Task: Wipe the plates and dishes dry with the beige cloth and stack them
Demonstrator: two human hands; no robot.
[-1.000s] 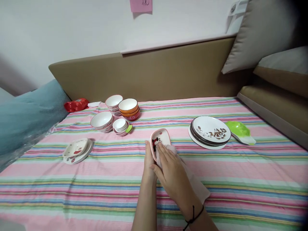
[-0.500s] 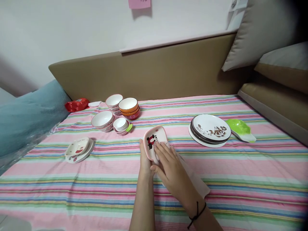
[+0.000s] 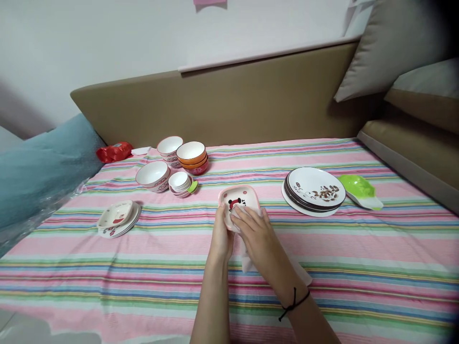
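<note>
A small square dish (image 3: 247, 195) with a pink rim and a red and black cartoon print is held up off the bedspread at the middle of the view. My left hand (image 3: 221, 234) grips it by its left edge, thumb over the rim. Fingers of my right hand (image 3: 258, 241) press a thin white cloth (image 3: 248, 262) against the inside of the dish. The cloth hangs down beneath the right palm and reaches past the wrist, which wears a black cord bracelet. Part of the print is covered by cloth and fingers.
Patterned bowls (image 3: 153, 175), orange bowls (image 3: 191, 152) and small white bowls (image 3: 179, 180) stand at the back left. Nearer left is a plate stack (image 3: 129, 226) topped by a square dish (image 3: 115, 215). Flowered plates (image 3: 315, 186) and a green leaf-shaped dish (image 3: 358, 187) lie right.
The dish has turned in my left hand, and its print now faces another way. My left thumb has come over the rim. The right hand with the cloth has shifted slightly within the dish.
</note>
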